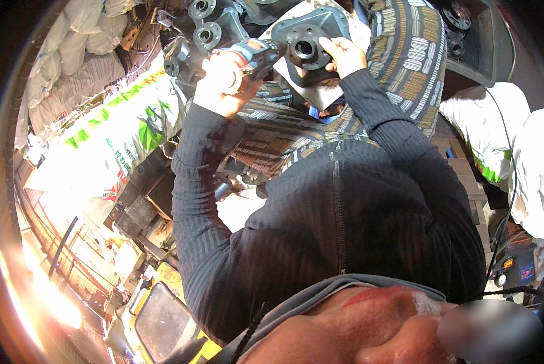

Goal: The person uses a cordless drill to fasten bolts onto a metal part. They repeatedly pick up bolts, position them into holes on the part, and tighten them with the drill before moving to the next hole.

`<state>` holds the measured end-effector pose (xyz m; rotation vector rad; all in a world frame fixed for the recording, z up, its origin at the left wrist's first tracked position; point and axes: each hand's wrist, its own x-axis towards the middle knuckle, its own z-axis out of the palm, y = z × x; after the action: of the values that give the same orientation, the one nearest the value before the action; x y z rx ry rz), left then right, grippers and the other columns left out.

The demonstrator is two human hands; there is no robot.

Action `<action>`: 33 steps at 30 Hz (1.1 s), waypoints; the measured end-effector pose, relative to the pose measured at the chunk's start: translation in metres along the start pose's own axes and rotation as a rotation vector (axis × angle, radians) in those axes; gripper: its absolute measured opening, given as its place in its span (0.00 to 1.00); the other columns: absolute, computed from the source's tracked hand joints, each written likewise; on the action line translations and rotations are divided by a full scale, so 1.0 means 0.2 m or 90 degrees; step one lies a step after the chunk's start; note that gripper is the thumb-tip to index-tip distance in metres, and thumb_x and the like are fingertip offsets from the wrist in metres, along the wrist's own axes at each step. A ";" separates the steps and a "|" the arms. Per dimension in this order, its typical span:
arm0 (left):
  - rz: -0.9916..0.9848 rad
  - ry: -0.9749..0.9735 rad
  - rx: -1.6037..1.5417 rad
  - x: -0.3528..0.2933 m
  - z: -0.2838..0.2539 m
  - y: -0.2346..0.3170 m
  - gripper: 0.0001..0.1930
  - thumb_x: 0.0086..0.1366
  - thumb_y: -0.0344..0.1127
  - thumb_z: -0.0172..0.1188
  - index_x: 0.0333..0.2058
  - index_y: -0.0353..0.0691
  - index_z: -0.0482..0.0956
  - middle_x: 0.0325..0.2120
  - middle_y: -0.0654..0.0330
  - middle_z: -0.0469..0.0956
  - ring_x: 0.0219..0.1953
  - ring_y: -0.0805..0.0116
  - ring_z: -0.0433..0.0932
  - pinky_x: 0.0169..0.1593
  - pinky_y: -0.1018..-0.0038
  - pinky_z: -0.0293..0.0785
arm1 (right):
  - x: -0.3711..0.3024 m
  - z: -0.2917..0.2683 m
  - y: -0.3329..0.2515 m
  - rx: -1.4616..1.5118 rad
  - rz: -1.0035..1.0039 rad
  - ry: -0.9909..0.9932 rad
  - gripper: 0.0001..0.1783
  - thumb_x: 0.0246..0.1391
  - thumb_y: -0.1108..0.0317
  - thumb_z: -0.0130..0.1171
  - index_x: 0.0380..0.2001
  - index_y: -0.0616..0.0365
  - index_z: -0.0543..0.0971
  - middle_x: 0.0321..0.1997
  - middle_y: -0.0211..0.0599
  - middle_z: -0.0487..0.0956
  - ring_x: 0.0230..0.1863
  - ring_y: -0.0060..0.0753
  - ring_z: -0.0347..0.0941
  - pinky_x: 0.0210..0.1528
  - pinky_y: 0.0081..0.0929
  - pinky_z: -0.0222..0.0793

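Observation:
My left hand [220, 88] is wrapped round a blue and red power tool that looks like a drill [257, 53]. The dark end of the drill points right, close to the rim of a dark flanged part [317, 24]. This part has a squarish plate and a round hub with a central bore and small holes around it. Fingers of my right hand [346, 56] grip the hub's right edge, thumb on its face. Beneath the part lies a white surface [326, 96], between my legs in patterned trousers. I cannot tell whether the drill touches the part.
Several similar dark flanged parts [208, 35] lie at the upper left. A dark bin [484, 51] with more parts stands at the upper right. White sacks [490, 121] are on the right, and a printed sack [126, 136] on the left. A cable [510, 127] hangs at the right.

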<state>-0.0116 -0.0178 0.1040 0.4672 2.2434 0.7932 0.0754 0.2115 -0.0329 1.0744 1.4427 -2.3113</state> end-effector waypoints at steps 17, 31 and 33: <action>-0.068 0.064 -0.191 -0.05 -0.03 0.36 0.27 0.49 0.20 0.60 0.49 0.39 0.64 0.25 0.59 0.74 0.12 0.75 0.69 0.14 0.80 0.63 | -0.01 0.05 -0.01 0.039 -0.004 -0.049 0.16 0.47 0.57 0.62 0.31 0.60 0.76 0.28 0.27 0.73 0.24 0.15 0.69 0.22 0.13 0.72; -0.107 0.077 -0.119 -0.08 -0.02 0.38 0.17 0.52 0.23 0.60 0.42 0.38 0.69 0.22 0.63 0.74 0.13 0.76 0.68 0.16 0.79 0.63 | -0.03 0.05 -0.03 0.127 0.011 -0.066 0.14 0.47 0.59 0.63 0.31 0.59 0.75 0.27 0.26 0.72 0.23 0.14 0.68 0.20 0.13 0.72; -0.122 0.073 -0.125 -0.08 -0.02 0.38 0.18 0.52 0.23 0.60 0.42 0.38 0.69 0.23 0.62 0.74 0.14 0.76 0.68 0.16 0.80 0.63 | -0.02 0.05 -0.03 0.123 0.010 -0.060 0.14 0.47 0.59 0.62 0.30 0.59 0.75 0.27 0.26 0.72 0.23 0.14 0.68 0.20 0.13 0.72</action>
<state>0.0046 0.0284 0.1642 0.1144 2.2448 0.9466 0.0710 0.2044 -0.0230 1.0041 1.1938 -2.4947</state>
